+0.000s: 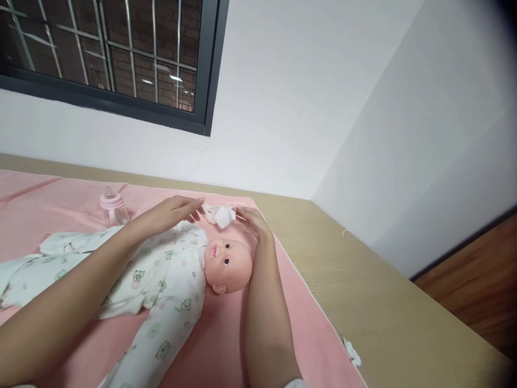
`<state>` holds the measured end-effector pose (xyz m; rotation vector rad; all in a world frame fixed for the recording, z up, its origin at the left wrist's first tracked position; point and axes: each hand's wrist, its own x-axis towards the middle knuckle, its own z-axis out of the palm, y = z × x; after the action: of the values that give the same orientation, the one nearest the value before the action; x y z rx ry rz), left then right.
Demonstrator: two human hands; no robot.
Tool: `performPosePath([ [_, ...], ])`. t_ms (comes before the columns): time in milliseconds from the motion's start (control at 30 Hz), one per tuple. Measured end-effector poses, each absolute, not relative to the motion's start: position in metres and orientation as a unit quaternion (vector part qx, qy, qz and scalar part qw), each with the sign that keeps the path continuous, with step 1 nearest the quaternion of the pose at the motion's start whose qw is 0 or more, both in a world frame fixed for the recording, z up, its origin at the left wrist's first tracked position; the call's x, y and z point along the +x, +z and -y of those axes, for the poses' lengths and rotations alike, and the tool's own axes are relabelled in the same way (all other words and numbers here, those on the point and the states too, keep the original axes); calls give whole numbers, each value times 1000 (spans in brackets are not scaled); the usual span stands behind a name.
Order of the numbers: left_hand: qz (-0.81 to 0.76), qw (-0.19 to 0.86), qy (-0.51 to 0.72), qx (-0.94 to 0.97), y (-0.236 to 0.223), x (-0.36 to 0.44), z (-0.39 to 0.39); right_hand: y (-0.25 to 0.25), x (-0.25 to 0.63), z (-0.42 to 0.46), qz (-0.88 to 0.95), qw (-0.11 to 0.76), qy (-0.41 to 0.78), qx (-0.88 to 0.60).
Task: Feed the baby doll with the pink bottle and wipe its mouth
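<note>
A baby doll [226, 261] in a white suit printed with small green bears [161, 280] lies on its back on a pink blanket [299, 334], head toward the right. Both my hands reach over it to a small white cloth [220, 214] held just above the blanket, beyond the doll's head. My left hand [172, 211] stretches its fingers to the cloth's left edge and pinches it. On the other side, my right hand [252, 221] pinches the cloth's right edge, its forearm lying beside the doll's head.
A pink baby bottle [113, 207] stands on the blanket at the back left. The blanket covers a tan surface [363, 280] set against white walls. A small white scrap [352, 353] lies at the blanket's right edge. A barred window [109, 54] is above; wooden floor [476, 285] on the right.
</note>
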<state>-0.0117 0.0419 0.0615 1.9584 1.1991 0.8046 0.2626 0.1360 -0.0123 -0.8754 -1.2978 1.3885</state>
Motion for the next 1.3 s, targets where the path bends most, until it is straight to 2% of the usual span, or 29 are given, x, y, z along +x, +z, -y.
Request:
performPosePath([
  [233, -433, 299, 386, 757, 68, -20, -30, 63, 244, -90, 671, 442, 465, -371],
  [367, -394, 314, 437, 745, 71, -27, -27, 90, 220, -62, 747, 394, 413, -341],
  [567, -290, 340, 366, 816, 80, -44, -22, 113, 187, -22, 832, 318, 381, -248],
  [700, -276, 370, 310, 831, 89, -51, -17, 119, 179, -7, 854, 283, 367, -236],
  [933, -331, 398, 266, 813, 97, -60, -11, 119, 179, -6, 856, 300, 334, -255],
  [1167, -233, 362, 384, 817, 98, -61, -5, 105, 198, -35, 778, 409, 386, -279],
  [1300, -196, 360, 391, 824, 99, -58, -2, 79, 219, -72, 709, 449, 438, -323],
])
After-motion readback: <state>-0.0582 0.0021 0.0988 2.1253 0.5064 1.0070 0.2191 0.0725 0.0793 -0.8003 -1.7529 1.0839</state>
